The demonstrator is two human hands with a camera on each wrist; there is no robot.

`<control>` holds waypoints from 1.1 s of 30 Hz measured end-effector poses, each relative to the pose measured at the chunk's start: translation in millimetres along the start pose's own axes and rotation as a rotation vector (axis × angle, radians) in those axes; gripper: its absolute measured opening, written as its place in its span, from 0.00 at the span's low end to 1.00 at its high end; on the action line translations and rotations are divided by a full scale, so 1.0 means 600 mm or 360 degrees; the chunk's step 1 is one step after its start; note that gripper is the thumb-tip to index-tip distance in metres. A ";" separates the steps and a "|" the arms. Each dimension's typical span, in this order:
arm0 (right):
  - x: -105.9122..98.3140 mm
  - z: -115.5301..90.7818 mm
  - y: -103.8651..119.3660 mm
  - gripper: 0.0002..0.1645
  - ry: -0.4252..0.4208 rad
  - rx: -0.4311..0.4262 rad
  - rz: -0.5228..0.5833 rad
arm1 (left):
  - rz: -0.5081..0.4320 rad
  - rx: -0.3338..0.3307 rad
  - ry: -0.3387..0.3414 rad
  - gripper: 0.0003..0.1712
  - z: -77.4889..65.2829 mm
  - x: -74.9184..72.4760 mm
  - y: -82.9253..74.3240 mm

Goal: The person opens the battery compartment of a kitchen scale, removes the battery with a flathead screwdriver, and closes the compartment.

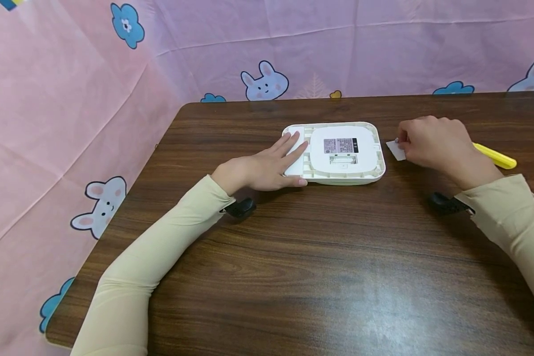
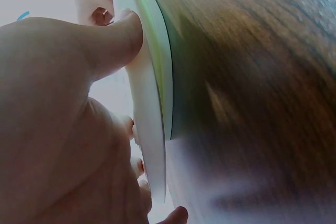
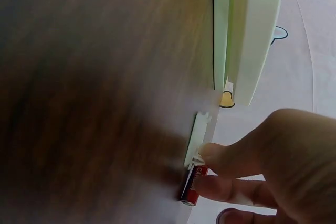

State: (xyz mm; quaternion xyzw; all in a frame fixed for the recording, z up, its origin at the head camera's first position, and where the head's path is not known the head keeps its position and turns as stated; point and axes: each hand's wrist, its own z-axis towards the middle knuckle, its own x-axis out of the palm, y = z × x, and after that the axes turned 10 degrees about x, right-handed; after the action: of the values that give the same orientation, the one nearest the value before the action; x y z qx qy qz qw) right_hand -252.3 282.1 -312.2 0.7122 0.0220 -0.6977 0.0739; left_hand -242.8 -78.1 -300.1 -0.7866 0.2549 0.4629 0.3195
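A white, flat appliance that looks like a kitchen scale (image 1: 344,133) lies upside down, its small battery compartment (image 1: 343,159) uncovered on the underside. My left hand (image 1: 271,165) rests flat on its left end, fingers spread, with the thumb along the near edge. To the right of the appliance, my right hand (image 1: 436,143) pinches at the clip end of a small white battery cover (image 1: 396,151) lying on the table. A red and black battery (image 3: 190,191) lies right by that clip, partly behind my right fingers; the head view hides it under the hand.
A yellow handle (image 1: 496,155) sticks out beyond my right wrist, its other end hidden. The brown wooden table (image 1: 267,257) ends at a pink cloth (image 1: 311,49) with rabbits and flowers, behind and on the left.
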 end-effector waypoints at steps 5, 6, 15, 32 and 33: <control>-0.010 -0.001 -0.008 0.12 0.0123 0.0009 0.0001 | -0.0007 -0.0006 -0.0001 0.54 -0.001 0.000 -0.001; -0.013 -0.002 -0.011 0.12 0.0144 0.0015 -0.0007 | -0.0005 -0.0007 -0.0001 0.54 0.000 0.000 -0.001; -0.011 -0.001 -0.018 0.07 0.0168 0.0012 -0.0015 | -0.0014 -0.0011 -0.0007 0.54 -0.001 0.001 -0.001; -0.027 -0.006 -0.015 0.05 -0.0029 -0.0042 0.0065 | 0.0015 0.0003 0.0003 0.54 -0.001 0.000 -0.001; -0.031 -0.009 -0.009 0.04 -0.0071 -0.0060 0.0087 | 0.0017 0.0003 0.0004 0.54 0.000 0.000 -0.001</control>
State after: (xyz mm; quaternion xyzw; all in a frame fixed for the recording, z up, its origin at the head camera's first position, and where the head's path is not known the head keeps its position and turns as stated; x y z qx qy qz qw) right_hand -248.3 289.6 -294.2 0.6952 0.0139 -0.7107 0.1066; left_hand -242.2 -77.9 -299.9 -0.7855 0.2598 0.4634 0.3175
